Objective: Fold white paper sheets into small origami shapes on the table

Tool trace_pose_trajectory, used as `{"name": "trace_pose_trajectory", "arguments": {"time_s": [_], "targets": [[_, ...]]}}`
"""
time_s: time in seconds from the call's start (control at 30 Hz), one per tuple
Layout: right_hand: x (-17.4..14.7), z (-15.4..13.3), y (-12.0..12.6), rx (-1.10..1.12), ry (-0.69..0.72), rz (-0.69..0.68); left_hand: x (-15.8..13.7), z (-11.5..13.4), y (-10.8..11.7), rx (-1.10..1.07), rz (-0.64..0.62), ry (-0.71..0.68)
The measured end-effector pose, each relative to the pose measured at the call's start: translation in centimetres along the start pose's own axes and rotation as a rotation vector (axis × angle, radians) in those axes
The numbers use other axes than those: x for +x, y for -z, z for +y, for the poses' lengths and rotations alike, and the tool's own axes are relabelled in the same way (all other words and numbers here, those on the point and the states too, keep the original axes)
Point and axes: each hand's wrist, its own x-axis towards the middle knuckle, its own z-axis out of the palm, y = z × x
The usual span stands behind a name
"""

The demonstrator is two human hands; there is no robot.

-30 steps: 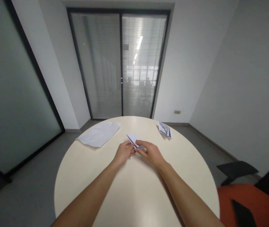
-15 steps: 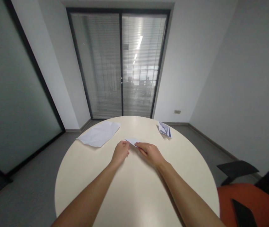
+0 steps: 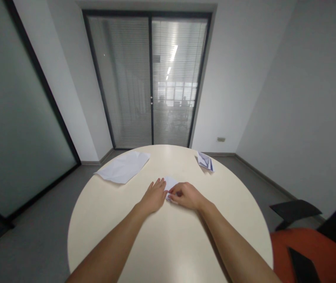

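Observation:
A small piece of folded white paper lies on the round cream table, between my two hands. My left hand rests flat with its fingers stretched out, touching the paper's left side. The thumb and fingers of my right hand are closed in a pinch at the paper's lower right edge. Part of the paper is hidden beneath both hands, so its full shape cannot be made out.
A larger creased white sheet lies at the table's far left edge. A folded paper piece with bluish marks stands at the far right. An orange chair with black armrests is at the right. Behind the table are glass doors with blinds.
My left hand has gone from a closed grip to lying flat with fingers extended. The paper has come down and turned, and my right hand has shifted its pinch to the near edge.

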Motion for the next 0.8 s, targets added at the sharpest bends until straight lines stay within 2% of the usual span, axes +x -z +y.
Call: {"name": "trace_pose_trajectory", "arguments": {"time_s": [0.1,0.2,0.3,0.47,0.67,0.8], "targets": [[0.1,0.4,0.0,-0.003,-0.112,0.093,-0.4,0.2,0.3,0.023,-0.045,-0.041],[0.1,1.0,-0.2,0.01,-0.104,0.157,-0.7,0.5,0.5,0.017,-0.072,-0.088],[-0.2,1.8,-0.7,-0.041,-0.117,0.058,-0.8,0.8,0.6,0.006,-0.084,-0.125],[-0.7,2.1,-1.1,-0.128,-0.257,-0.083,-1.0,1.3,0.8,-0.006,-0.105,-0.136],[-0.8,2.2,-0.9,-0.149,-0.31,-0.073,-1.2,1.5,1.2,-0.041,-0.137,-0.182],[-0.8,3.1,-0.7,-0.115,-0.272,-0.04,-1.3,1.5,1.4,-0.026,-0.14,-0.202]]}}
